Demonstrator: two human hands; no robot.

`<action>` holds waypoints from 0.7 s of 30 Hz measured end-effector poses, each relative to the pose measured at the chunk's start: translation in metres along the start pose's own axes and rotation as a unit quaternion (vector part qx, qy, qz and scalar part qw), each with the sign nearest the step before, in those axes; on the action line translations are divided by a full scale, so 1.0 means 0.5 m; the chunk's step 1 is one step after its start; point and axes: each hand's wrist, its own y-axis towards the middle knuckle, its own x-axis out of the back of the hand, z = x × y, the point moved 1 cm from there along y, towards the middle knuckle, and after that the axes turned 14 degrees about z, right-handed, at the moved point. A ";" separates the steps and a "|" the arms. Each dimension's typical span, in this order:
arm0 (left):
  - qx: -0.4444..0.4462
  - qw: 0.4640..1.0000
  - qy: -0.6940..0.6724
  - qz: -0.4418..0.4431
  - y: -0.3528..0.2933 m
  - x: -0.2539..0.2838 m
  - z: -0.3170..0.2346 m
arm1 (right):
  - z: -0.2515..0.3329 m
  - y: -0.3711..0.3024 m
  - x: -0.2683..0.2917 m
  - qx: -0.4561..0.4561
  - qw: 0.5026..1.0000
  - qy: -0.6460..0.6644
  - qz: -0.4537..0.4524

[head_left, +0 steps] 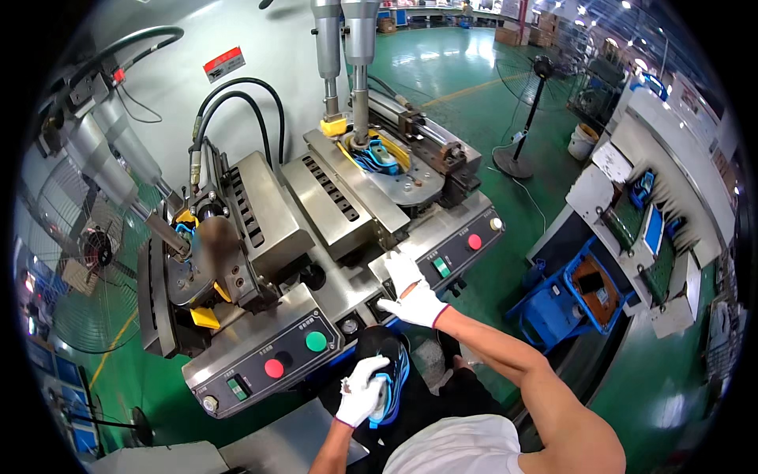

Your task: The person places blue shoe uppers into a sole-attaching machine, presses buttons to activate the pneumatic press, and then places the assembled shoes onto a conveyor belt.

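My left hand (361, 389), in a white glove, grips a black and blue sports shoe (392, 371) held low in front of my body. My right hand (412, 292), also gloved, lies flat with fingers spread on the steel front of a pressing machine (332, 213), beside its right control panel (462, 249) with a red and a green button. A second blue shoe (377, 156) sits under the right vertical press ram (360, 71). The left station (201, 261) holds a blurred part under a slanted ram.
The left control panel (272, 359) carries a red and a green button. Black hoses (237, 99) arch behind the machine. A standing fan (527, 110) is on the green floor at the right, near a blue bin (576, 296) and a conveyor (655, 229) with shoes. A wire fan (75, 268) stands at the left.
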 end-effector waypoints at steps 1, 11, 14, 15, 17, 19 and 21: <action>0.017 0.999 -0.021 -0.023 -0.009 -0.005 0.007 | 0.022 -0.039 0.024 0.011 0.997 0.075 -0.005; -0.292 0.952 0.062 -0.074 0.234 -0.230 -0.340 | 0.106 -0.585 0.154 -0.109 0.914 0.367 -0.134; -0.419 0.906 0.014 0.052 0.286 -0.338 -0.520 | 0.016 -0.627 0.202 -0.171 0.868 0.304 -0.354; -0.480 0.873 -0.008 0.083 0.308 -0.391 -0.566 | -0.021 -0.663 0.201 -0.211 0.840 0.294 -0.405; -0.524 0.833 -0.006 0.177 0.310 -0.463 -0.674 | -0.093 -0.759 0.248 -0.288 0.776 0.253 -0.501; -0.550 0.809 -0.019 0.208 0.309 -0.493 -0.675 | -0.193 -0.805 0.289 -0.314 0.727 0.215 -0.572; -0.550 0.794 -0.021 0.259 0.295 -0.506 -0.639 | -0.324 -0.881 0.358 -0.359 0.698 0.138 -0.605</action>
